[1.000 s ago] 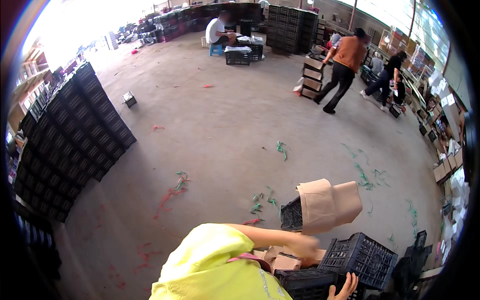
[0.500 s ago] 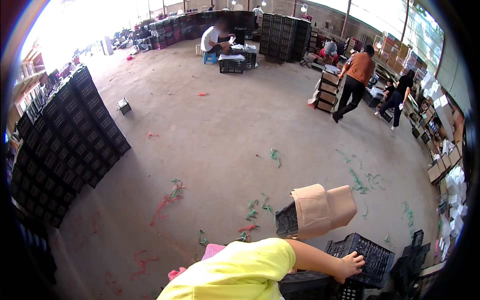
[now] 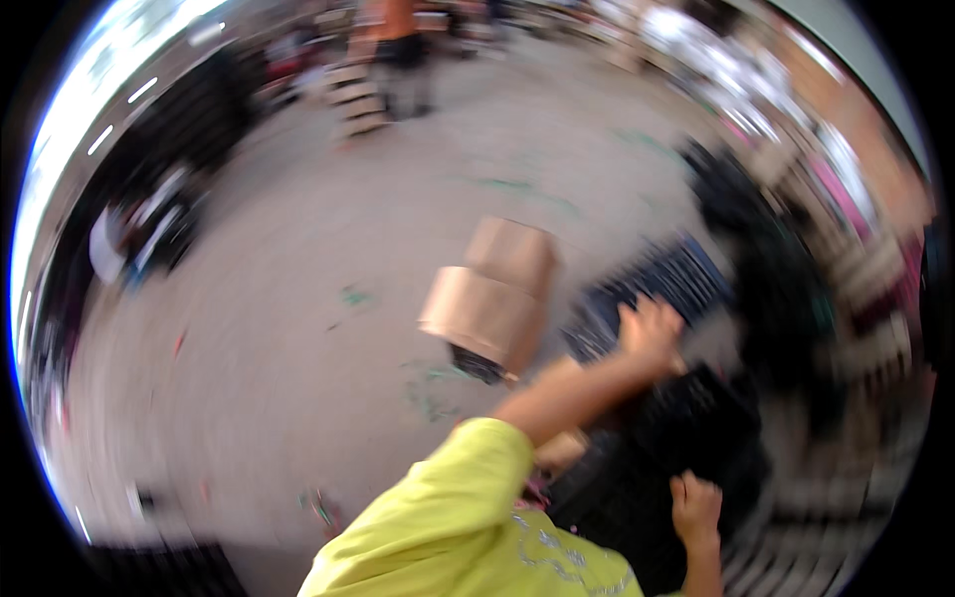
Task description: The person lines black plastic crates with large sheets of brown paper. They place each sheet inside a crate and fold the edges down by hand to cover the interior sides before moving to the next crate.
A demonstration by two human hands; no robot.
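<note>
My left arm in a yellow sleeve reaches out to the right. At its end my left hand (image 3: 652,328) is closed over the near edge of a black plastic crate (image 3: 647,284), which looks tilted. Lower right, my right hand (image 3: 696,509) has its fingers curled beside a dark stack of crates (image 3: 637,488); blur hides what, if anything, they hold. Left of the held crate, a crate covered with brown cardboard (image 3: 497,298) stands on the floor, a bit of its black side showing below.
More black crates (image 3: 766,259) are piled on the right. A person in an orange top (image 3: 395,20) stands far off beside a stack of trays (image 3: 355,99). Another person (image 3: 107,244) is at the far left. Green strips (image 3: 428,388) lie on the concrete floor (image 3: 269,328).
My view has swung to the right, smearing the picture. My right hand has come into view at the lower right. The left hand stays at the black crate.
</note>
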